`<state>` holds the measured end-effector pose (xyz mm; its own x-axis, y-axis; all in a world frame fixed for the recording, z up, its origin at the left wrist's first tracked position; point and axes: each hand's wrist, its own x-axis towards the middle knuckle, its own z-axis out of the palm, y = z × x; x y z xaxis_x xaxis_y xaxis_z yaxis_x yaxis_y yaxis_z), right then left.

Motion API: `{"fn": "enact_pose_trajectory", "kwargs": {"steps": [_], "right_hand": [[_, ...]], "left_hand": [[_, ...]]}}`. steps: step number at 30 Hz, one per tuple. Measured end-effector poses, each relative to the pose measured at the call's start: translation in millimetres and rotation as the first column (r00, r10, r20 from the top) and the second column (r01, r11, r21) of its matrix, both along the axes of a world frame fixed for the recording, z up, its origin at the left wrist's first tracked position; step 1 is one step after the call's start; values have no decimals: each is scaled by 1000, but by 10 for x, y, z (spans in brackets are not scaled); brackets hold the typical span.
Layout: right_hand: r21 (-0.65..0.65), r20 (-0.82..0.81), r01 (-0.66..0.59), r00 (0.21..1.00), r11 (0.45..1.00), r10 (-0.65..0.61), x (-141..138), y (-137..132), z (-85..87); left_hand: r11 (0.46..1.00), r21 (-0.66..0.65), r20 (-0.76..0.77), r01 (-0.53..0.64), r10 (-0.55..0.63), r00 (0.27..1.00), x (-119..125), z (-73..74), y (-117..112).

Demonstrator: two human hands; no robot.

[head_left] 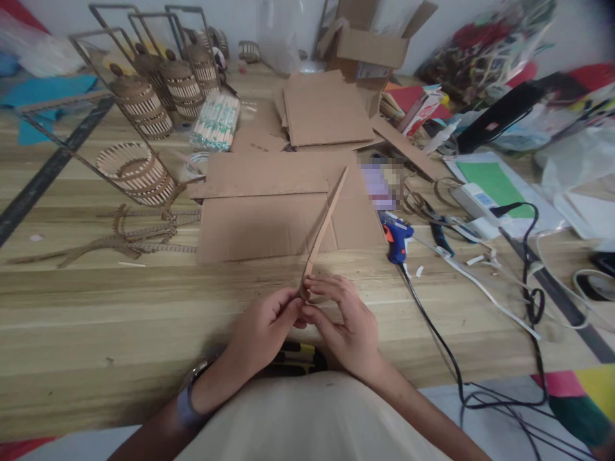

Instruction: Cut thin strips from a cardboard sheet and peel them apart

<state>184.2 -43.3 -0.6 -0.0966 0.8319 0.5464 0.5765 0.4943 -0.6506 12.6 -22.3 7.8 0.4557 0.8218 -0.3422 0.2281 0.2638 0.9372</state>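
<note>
Cardboard strip point(325, 221): long and narrow, its lower end is held between both hands near the front edge of the table. The far end slants up and away to the right, above the flat sheets.
Left hand point(263, 330): thumb and fingers are pinched tight on the strip's lower end from the left. A watch point(192, 387) sits on the wrist.
Right hand point(344, 320): fingertips are closed on the same end from the right, touching the left hand's fingers.
Cardboard sheets point(259, 218): lie flat on the wooden table point(96, 320), just beyond the hands.
Glue gun point(398, 238): blue and orange, lies right of the sheets. Its black cord point(432, 320) runs toward the front edge.
Slatted lanterns point(139, 105): stand at far left, inside thin frames.
</note>
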Motion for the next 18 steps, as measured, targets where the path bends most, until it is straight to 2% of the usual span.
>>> {"fn": "enact_pose_trajectory", "kwargs": {"steps": [5, 11, 14, 18], "right_hand": [[6, 38, -43, 998, 999, 43, 0, -5, 20], [-60, -36, -43, 999, 997, 41, 17, -6, 96], [-31, -49, -81, 996, 996, 80, 33, 13, 128], [13, -68, -87, 994, 996, 88, 53, 17, 143]], "left_hand": [[983, 185, -92, 10, 7, 996, -27, 5, -16], [903, 422, -128, 73, -20, 992, -48, 94, -1], [869, 480, -175, 121, -40, 984, -47, 137, 5], [849, 501, -213, 168, -67, 975, -40, 174, -17]]}}
